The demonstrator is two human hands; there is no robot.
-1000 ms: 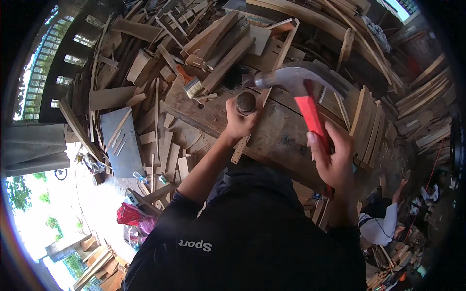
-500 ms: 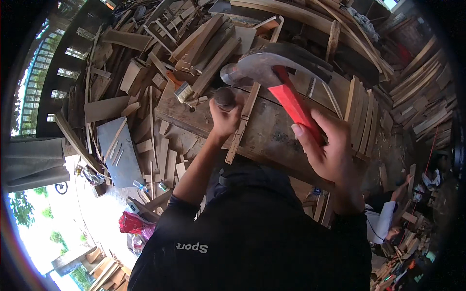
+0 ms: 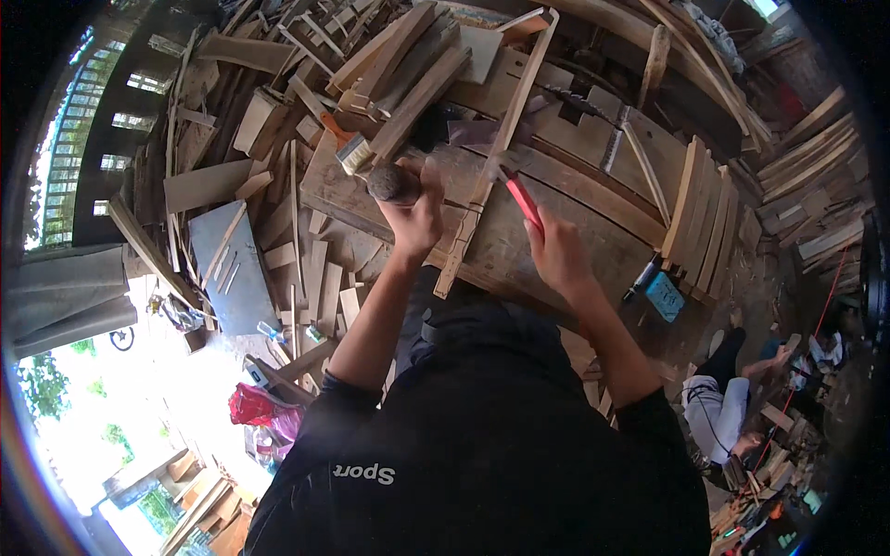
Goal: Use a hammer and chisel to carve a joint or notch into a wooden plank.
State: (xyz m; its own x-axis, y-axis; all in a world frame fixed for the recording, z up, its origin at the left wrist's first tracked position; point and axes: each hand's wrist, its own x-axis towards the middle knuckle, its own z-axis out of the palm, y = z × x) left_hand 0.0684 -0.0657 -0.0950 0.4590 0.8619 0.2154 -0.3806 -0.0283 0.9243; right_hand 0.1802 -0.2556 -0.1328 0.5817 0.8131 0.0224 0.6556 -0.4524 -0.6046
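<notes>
My left hand [image 3: 417, 215] is wrapped round a tool with a dark, rounded handle end [image 3: 393, 183]; its lower part is hidden, so I cannot tell the kind. Beside that fist a narrow wooden strip [image 3: 459, 243] with notches and marks lies across the workbench [image 3: 547, 269]. My right hand [image 3: 562, 252] grips the red handle of a claw hammer [image 3: 522, 196], held low over the bench to the right of the strip. The hammer's head is smeared by motion. A paintbrush [image 3: 349, 148] with an orange handle lies just beyond my left hand.
Several upright boards [image 3: 697, 208] stand at the bench's right end, near a blue box [image 3: 664, 296] and a marker [image 3: 642, 278]. Wood offcuts [image 3: 408, 69] pile up at the far side. A grey sheet [image 3: 232, 269] lies left. Another person [image 3: 718, 408] is at the lower right.
The hammer has swung down and away from me, from high in front to low over the bench. My left hand and its tool have shifted slightly left. The blue box has come into view.
</notes>
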